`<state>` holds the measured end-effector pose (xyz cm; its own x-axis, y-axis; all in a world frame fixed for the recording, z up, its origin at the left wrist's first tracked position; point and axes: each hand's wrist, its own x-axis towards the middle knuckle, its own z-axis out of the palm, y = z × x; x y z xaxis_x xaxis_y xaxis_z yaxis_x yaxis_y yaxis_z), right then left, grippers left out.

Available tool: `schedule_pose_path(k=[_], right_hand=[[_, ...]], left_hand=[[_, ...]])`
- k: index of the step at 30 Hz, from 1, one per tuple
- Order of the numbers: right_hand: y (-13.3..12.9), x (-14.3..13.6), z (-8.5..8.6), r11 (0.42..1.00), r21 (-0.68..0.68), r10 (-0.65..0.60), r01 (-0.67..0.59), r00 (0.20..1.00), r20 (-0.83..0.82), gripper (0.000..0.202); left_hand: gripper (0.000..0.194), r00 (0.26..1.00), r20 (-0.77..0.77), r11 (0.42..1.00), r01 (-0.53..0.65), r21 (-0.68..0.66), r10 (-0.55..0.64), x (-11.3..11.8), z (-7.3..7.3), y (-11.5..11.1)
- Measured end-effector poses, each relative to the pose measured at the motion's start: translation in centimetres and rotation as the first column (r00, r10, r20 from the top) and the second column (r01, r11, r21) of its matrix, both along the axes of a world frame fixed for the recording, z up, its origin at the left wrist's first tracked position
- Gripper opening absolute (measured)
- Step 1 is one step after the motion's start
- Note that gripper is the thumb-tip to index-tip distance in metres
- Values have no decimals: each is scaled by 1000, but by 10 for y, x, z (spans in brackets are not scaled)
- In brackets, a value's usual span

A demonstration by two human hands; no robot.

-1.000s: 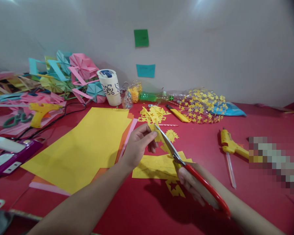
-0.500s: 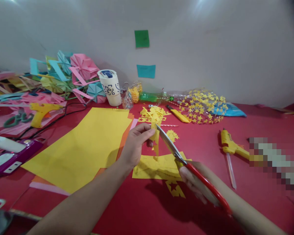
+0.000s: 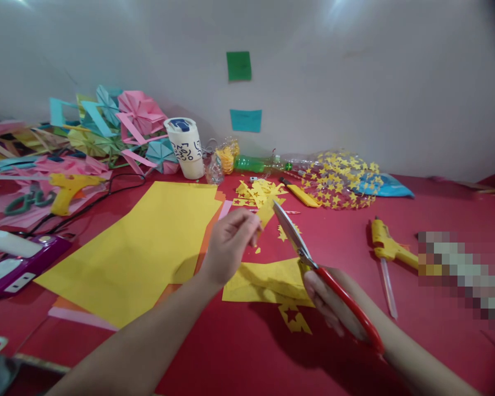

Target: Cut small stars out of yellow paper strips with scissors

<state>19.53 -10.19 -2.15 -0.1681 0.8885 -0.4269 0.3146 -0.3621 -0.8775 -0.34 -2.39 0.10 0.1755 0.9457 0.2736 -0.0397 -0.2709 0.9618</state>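
Between the pinched fingers of my left hand [image 3: 231, 239] is a strip of yellow paper [image 3: 266, 213], tilted up to the right. My right hand [image 3: 328, 297] grips a pair of scissors [image 3: 295, 234] with red handles, its blades pointing up and left. The blade tips are close beside the strip; whether they touch it I cannot tell. Below the hands lie yellow paper pieces [image 3: 268, 279] and an offcut with a star-shaped hole [image 3: 295, 318]. Behind the blades is a small pile of cut yellow stars [image 3: 283, 232], partly hidden. Yellow scraps [image 3: 259, 191] are heaped farther back.
Large yellow sheets [image 3: 148, 247] cover the left middle of the red table. A glue gun [image 3: 385, 242] lies right, another glue gun [image 3: 68, 192] left. Along the back stand a white tumbler [image 3: 185, 148], a yellow cutter [image 3: 303, 195] and a star-covered clear plastic piece [image 3: 340, 179].
The strip has swung from hanging upright to slanting up-right, and its lower pointed end no longer hangs down. The scissors' tips have shifted slightly right. My left hand has barely moved.
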Motion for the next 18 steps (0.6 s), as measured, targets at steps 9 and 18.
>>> schedule_pose_path(k=[9,18], right_hand=[[0,-1,3,998,-21,62,-64,996,-68,51],[-1,-6,6,965,218,133,-146,988,76,47]], left_hand=[[26,973,68,949,228,-219,-219,9,-9,0],[23,954,299,971,45,-235,28,4,-11,9]])
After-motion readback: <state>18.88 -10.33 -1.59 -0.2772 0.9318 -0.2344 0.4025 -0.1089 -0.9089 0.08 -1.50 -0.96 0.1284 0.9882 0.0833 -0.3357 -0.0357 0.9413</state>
